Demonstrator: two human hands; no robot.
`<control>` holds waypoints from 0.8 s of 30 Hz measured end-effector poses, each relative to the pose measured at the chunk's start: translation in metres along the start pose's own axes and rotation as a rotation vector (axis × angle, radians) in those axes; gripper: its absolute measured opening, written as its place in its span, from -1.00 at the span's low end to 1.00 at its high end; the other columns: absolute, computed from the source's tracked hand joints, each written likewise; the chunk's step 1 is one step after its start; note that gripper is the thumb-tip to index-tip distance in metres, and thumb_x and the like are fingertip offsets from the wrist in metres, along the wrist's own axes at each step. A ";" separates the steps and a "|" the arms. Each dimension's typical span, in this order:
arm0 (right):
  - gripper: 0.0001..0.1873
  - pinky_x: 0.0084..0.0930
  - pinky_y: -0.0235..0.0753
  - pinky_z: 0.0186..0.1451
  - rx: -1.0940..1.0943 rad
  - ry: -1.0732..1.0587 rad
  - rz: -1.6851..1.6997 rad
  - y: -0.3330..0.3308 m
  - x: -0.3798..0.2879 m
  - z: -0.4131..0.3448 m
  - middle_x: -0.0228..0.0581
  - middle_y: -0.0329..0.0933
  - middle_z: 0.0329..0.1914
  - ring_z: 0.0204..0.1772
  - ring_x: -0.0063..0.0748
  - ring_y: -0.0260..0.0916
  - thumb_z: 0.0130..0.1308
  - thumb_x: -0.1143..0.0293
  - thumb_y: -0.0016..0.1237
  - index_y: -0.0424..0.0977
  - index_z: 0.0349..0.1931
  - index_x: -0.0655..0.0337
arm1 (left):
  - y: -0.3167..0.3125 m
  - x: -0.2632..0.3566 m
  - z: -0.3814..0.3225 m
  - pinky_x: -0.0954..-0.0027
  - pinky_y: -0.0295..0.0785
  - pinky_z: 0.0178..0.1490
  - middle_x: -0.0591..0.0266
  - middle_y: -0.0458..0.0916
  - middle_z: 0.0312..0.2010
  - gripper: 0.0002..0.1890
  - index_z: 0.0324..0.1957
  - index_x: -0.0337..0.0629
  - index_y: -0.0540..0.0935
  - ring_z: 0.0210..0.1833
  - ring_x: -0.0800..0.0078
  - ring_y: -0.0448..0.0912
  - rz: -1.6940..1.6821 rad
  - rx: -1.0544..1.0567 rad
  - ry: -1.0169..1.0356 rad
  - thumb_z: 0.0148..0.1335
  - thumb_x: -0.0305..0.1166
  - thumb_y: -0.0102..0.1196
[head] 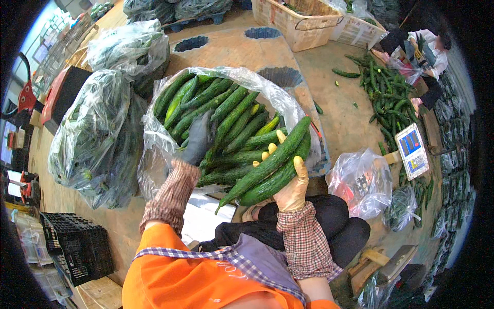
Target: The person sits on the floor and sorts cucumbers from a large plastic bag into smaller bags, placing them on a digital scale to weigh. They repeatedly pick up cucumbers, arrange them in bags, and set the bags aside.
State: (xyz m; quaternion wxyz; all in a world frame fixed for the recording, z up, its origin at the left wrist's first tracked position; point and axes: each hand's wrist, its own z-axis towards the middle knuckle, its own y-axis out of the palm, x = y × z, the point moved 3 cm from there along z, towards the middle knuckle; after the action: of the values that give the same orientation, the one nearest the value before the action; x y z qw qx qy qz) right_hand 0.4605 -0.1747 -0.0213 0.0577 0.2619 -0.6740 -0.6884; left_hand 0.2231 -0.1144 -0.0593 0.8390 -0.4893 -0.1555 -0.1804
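In a large clear plastic bag (pixel 283 94) with its mouth folded wide, several cucumbers (pixel 231 116) lie packed side by side. My right hand (pixel 293 189), in a pale glove with yellow fingertips, grips two long cucumbers (pixel 270 166) above the bag's near right side. The pair slants, with its tapered ends down to the left. My left hand (pixel 198 137), in a dark grey glove, is inside the bag mouth over the left part of the layer. It looks blurred, and its fingertips are hidden among the cucumbers, so its grip does not show.
Filled bags (pixel 92 135) stand to the left, near a black plastic crate (pixel 77 243). Beige crates (pixel 297 27) are at the back. On the right are a cucumber heap (pixel 389 96), a seated person (pixel 436 54), a scale display (pixel 411 150) and a clear bag (pixel 361 181).
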 end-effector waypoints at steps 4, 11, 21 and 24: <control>-0.13 -0.11 0.30 0.17 -0.070 0.022 0.005 0.006 -0.003 0.000 -0.06 0.33 0.12 0.03 -0.23 0.38 0.07 0.12 0.05 -0.13 0.33 0.08 | 0.057 -0.030 0.017 0.02 0.35 -0.27 -0.17 0.50 -0.34 -0.66 -0.18 -0.35 0.46 -0.30 -0.08 0.47 0.376 -0.077 -0.063 0.11 -0.27 0.01; -0.08 -0.09 0.33 0.15 -0.123 0.085 -0.069 0.010 -0.003 -0.003 0.06 0.35 0.08 0.01 -0.15 0.40 0.06 0.09 0.05 -0.20 0.34 0.11 | 0.009 -0.035 0.030 0.13 0.35 -0.20 -0.12 0.48 -0.31 -0.70 -0.23 -0.36 0.44 -0.26 -0.01 0.45 -0.006 -0.188 -0.019 0.16 -0.27 0.00; -0.12 -0.02 0.27 0.19 -0.097 0.087 -0.131 0.007 0.009 -0.003 0.00 0.34 0.11 0.05 -0.09 0.39 0.11 0.18 0.01 -0.24 0.35 0.07 | -0.091 0.034 -0.087 0.26 0.22 0.06 -0.03 0.42 -0.15 -0.59 -0.04 -0.41 0.41 -0.05 0.16 0.37 -0.621 -0.108 -0.146 0.22 -0.24 -0.05; -0.13 -0.09 0.31 0.17 -0.076 0.092 -0.175 0.007 0.013 -0.006 -0.03 0.30 0.14 0.05 -0.15 0.38 0.08 0.24 0.07 -0.17 0.33 0.04 | -0.079 0.054 -0.088 0.25 0.17 0.09 -0.03 0.40 -0.17 -0.55 -0.04 -0.38 0.40 -0.05 0.10 0.34 -0.685 -0.172 -0.097 0.20 -0.17 -0.05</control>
State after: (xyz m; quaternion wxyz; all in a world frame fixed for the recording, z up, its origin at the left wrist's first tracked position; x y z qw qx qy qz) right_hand 0.4506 -0.1865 -0.0177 0.0382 0.3486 -0.6186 -0.7031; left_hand 0.2422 -0.2361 -0.0171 0.6773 -0.4857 -0.3342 -0.4402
